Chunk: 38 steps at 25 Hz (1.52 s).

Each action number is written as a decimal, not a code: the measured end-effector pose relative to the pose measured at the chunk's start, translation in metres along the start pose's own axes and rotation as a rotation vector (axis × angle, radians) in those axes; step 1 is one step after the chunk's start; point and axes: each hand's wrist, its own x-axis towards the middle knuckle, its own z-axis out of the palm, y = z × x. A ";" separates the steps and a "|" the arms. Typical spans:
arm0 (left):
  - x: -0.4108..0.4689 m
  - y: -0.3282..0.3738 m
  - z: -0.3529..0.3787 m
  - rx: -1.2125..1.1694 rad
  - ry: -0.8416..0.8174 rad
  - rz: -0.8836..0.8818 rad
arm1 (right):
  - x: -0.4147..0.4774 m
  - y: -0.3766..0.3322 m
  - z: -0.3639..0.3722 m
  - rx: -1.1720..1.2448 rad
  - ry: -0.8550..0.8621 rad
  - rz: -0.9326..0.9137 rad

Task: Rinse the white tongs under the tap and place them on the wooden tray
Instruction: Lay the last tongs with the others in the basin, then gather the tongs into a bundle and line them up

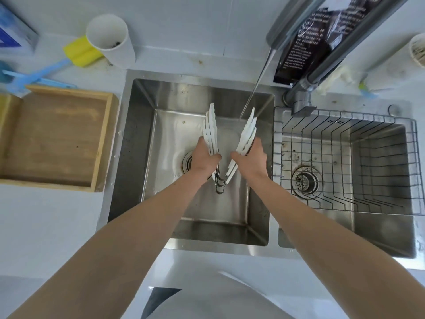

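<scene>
Over the steel sink [138,139], your left hand [204,158] and right hand [251,157] each curl around one side of the white tongs [249,128], splayed beneath the tap's [299,26] stream; the wooden tray [103,143] sits left.

A pale counter [46,226] holds a double steel sink [128,125]. Just left of the sink sits a wooden tray [101,143]. Behind the tray lie a blue-handled yellow sponge [78,52], an upright white cup [112,42] and a blue box [13,35]. A black packet [296,58] and a second cup [417,50] sit far right.
</scene>
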 end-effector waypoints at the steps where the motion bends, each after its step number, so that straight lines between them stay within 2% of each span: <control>1: -0.003 0.007 -0.001 -0.010 -0.024 0.015 | -0.005 -0.006 -0.005 0.034 0.009 -0.021; 7: -0.021 0.058 0.000 -0.116 -0.212 0.076 | -0.031 -0.037 -0.041 0.171 0.089 -0.138; 14: -0.032 0.108 0.014 -0.172 -0.273 0.164 | -0.051 -0.050 -0.075 0.256 0.200 -0.205; 19: -0.045 0.127 0.020 -0.214 -0.253 0.180 | -0.060 -0.050 -0.084 0.345 0.259 -0.264; 26: -0.055 0.129 0.010 -0.347 -0.176 0.148 | -0.067 -0.043 -0.081 0.366 0.212 -0.273; 38: -0.065 0.139 0.010 -0.242 -0.128 0.305 | -0.070 -0.031 -0.088 0.607 0.095 -0.180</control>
